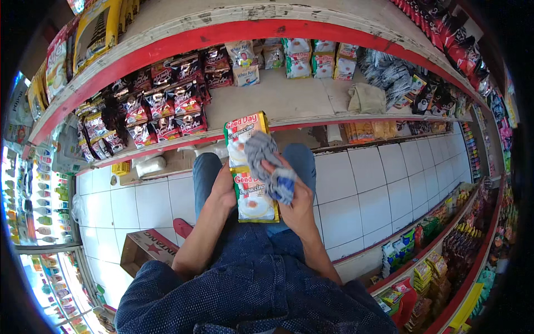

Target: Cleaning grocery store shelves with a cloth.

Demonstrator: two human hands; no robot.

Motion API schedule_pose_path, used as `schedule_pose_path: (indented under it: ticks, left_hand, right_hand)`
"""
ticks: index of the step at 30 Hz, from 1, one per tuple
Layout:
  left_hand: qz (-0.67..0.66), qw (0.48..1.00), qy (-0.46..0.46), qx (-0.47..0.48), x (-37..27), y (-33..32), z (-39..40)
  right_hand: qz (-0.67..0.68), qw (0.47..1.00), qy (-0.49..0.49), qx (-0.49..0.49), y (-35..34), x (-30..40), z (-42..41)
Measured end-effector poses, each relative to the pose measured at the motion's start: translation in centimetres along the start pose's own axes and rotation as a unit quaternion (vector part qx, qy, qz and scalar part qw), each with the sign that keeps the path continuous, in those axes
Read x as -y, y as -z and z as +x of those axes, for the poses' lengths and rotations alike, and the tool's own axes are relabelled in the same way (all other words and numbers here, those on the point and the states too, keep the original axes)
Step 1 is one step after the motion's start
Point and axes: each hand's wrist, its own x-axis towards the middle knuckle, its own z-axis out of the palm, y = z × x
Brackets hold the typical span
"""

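Observation:
A joined strip of Good Day Cappuccino sachets (255,204) hangs over my lap, one printed panel above another. My left hand (223,190) grips its left edge, with the fingers hidden behind the strip. In my right hand (298,194) is a bunched grey cloth (263,152) with a blue patch, lying against the front of the strip and covering part of the print. Beyond my knees runs a shelf board (271,96), where more Good Day packs (298,64) stand at the back.
Dark red coffee sachets (167,104) fill the shelf's left part. A folded beige cloth (367,98) lies to the right beside silvery sachets (384,71). An upper red-edged shelf (267,28) overhangs. A cardboard box (144,250) sits on the tiled floor at left; snack shelves (417,271) stand behind right.

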Motion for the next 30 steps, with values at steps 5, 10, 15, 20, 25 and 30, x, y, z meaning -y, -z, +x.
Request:
schedule_pose_path:
  ticks: [5, 10, 15, 20, 25, 30]
  left_hand:
    - [-0.045, 0.999, 0.006, 0.028, -1.6, 1.7, 0.0]
    - [-0.081, 0.991, 0.106, 0.032, -0.8, 1.8, 0.2]
    - [0.200, 0.925, -0.245, -0.211, 4.2, 0.6, 2.7]
    - [0.017, 0.974, -0.032, 0.222, 2.6, 1.6, 1.3]
    - [0.213, 0.972, 0.040, -0.096, 4.0, 0.0, -4.8]
    - [0.085, 0.989, 0.118, -0.037, 2.5, -1.6, -4.9]
  right_hand:
    - [0.169, 0.965, -0.102, 0.171, 2.6, -2.1, -4.4]
    - [0.500, 0.828, -0.253, 0.008, 3.0, -9.1, -7.9]
    - [0.414, 0.864, -0.250, -0.139, -4.6, -4.8, -4.6]
    - [0.098, 0.991, 0.015, 0.093, -3.6, -2.1, -2.8]
    - [-0.059, 0.983, 0.146, 0.097, -2.4, -4.1, 0.3]
    - [-0.037, 0.995, -0.058, -0.069, -1.7, -8.0, 0.5]
